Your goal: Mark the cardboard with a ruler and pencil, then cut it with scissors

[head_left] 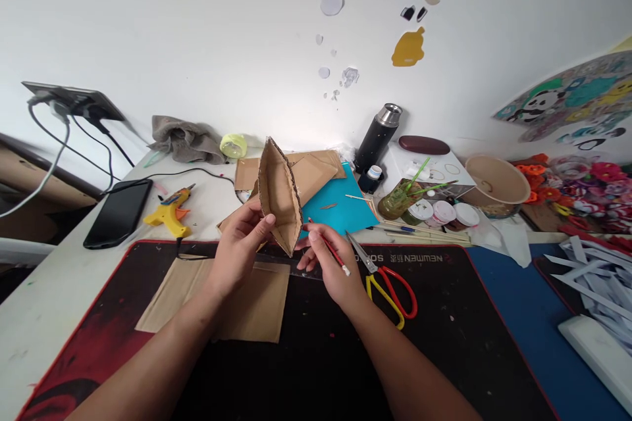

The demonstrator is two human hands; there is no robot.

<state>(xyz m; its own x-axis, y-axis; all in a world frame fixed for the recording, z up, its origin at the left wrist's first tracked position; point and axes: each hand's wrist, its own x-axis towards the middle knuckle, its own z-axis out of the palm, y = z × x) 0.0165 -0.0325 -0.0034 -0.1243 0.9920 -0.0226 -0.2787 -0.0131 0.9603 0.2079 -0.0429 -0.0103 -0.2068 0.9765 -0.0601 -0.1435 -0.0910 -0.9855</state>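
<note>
Brown boat-shaped cardboard shell (280, 197) tilts near-upright along its long axis, left hand (237, 247) pinching its left wall — right hand (336, 270), gripping slim red white-ended pencil (334, 254), sits just beside its lower tip.

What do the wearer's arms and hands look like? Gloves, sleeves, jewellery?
Left hand and right hand: ungloved, no rings visible. Left forearm and right forearm: bare; no sleeve, watch or bracelet in view.

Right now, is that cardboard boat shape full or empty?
Empty: the boat-shaped cardboard tray in the left hand opens toward the camera, showing only bare brown inside.
</note>
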